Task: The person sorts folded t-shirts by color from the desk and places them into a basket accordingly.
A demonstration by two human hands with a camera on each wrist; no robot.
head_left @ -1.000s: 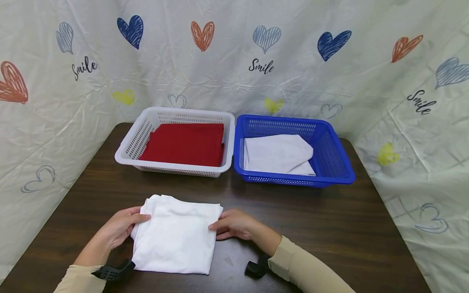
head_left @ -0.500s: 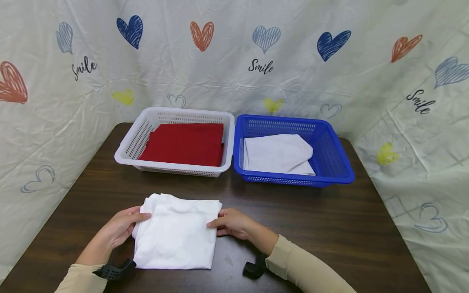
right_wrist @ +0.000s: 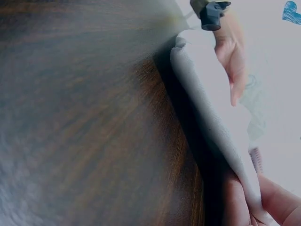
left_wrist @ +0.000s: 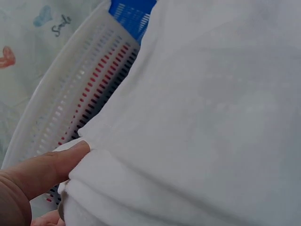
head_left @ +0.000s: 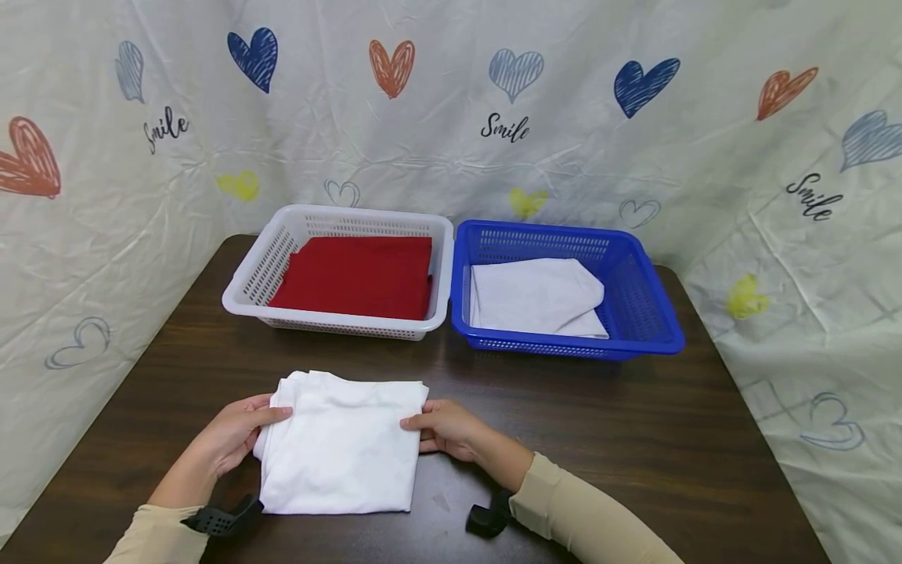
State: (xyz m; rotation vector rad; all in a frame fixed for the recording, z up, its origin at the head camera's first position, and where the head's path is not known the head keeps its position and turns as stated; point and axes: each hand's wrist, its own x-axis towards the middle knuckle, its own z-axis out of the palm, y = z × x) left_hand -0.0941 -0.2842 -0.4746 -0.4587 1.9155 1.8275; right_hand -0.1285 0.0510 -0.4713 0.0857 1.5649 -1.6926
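A folded white cloth (head_left: pixel 345 450), square and several layers thick, is held between both hands above the near part of the table. My left hand (head_left: pixel 229 435) pinches its left edge, thumb on top and fingers underneath. On the opposite edge, my right hand (head_left: pixel 451 429) grips the same way. In the left wrist view the cloth (left_wrist: pixel 197 108) fills most of the picture, with loose layers by the thumb (left_wrist: pixel 56 165). The right wrist view shows the cloth (right_wrist: pixel 211 108) edge-on, a dark shadow beneath it; its near corner sits between the right thumb (right_wrist: pixel 280 200) and fingers.
Behind the cloth stands a white basket (head_left: pixel 338 322) with folded red cloth (head_left: pixel 359 278) inside. Right of it, side by side, is a blue basket (head_left: pixel 637 294) holding another folded white cloth (head_left: pixel 532 294). A patterned curtain (head_left: pixel 423 164) hangs behind the dark wooden table (head_left: pixel 599 431).
The white cloth has shifted slightly away from me, its near edge now a little farther up the table. Both hands keep their hold. The baskets stay put.
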